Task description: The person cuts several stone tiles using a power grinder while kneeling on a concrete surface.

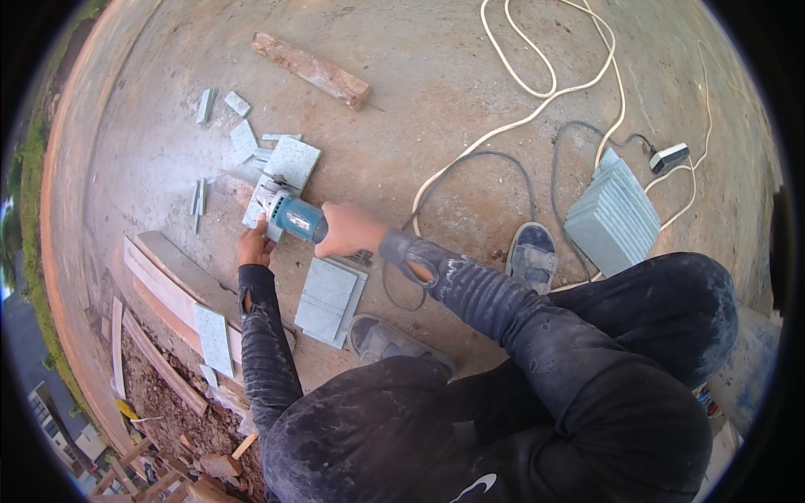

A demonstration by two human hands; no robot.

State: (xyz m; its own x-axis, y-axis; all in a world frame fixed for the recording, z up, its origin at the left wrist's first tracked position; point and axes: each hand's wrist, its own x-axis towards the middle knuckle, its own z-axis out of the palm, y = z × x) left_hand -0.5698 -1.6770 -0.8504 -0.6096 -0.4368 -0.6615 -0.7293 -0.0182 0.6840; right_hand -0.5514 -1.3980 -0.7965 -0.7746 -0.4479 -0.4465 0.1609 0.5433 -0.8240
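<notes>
My right hand (345, 229) is wrapped round the back of a teal angle grinder (298, 220). The grinder's head and disc lie over a pale green-grey stone tile (293, 161), and a whitish haze hangs to the left of it. At the tile's near edge, my left hand (256, 244) grips the tile close to the grinder's head, one finger up on its face. The tile rests across a wooden block (233, 186), partly hidden under it. Just nearer to me, two stacked tiles (329, 295) lie on the ground, the upper one marked with lines.
Offcuts (243, 141) and thin strips (198, 201) lie to the left. A timber piece (310, 69) sits farther off. At right stands a tile stack (614, 216) beside a power socket (669, 158). Cream cable (478, 144) and dark cord (527, 172) loop over the ground. Planks (172, 289) border rubble at lower left.
</notes>
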